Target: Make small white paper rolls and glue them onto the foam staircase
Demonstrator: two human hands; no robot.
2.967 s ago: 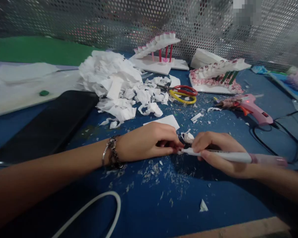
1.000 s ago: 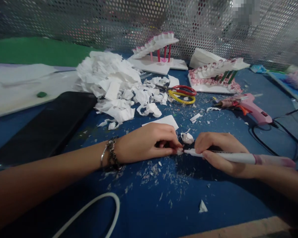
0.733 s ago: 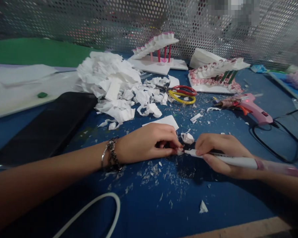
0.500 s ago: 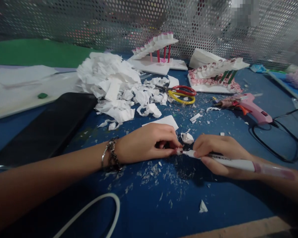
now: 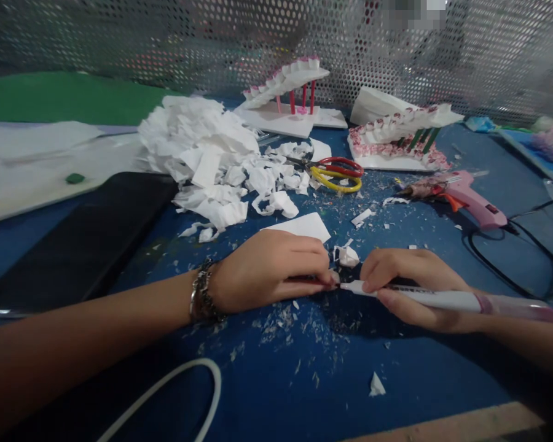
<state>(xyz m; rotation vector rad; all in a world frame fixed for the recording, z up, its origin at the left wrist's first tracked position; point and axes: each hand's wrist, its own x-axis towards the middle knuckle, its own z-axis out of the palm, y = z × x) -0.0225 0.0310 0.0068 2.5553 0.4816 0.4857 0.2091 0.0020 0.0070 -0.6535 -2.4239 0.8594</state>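
Observation:
My left hand (image 5: 271, 270), with a bracelet at the wrist, rests on the blue table (image 5: 267, 374) and pinches a tiny white piece (image 5: 334, 281) at its fingertips. My right hand (image 5: 410, 285) is closed round a white craft knife with a pink end (image 5: 447, 299), its tip touching that piece. A small white foam lump (image 5: 348, 256) lies just behind the fingertips. White shavings (image 5: 304, 322) are scattered in front of both hands.
A heap of white foam scraps (image 5: 212, 159) lies at the back left, beside a black board (image 5: 83, 245). Red and yellow scissors (image 5: 336, 172), a pink glue gun (image 5: 465, 196) with black cord, two foam stair models (image 5: 286, 92) (image 5: 400, 138), a white cable (image 5: 175, 387).
The knife has made small back-and-forth strokes against the piece. My left hand has shifted slightly and tightened its pinch. Otherwise little has moved.

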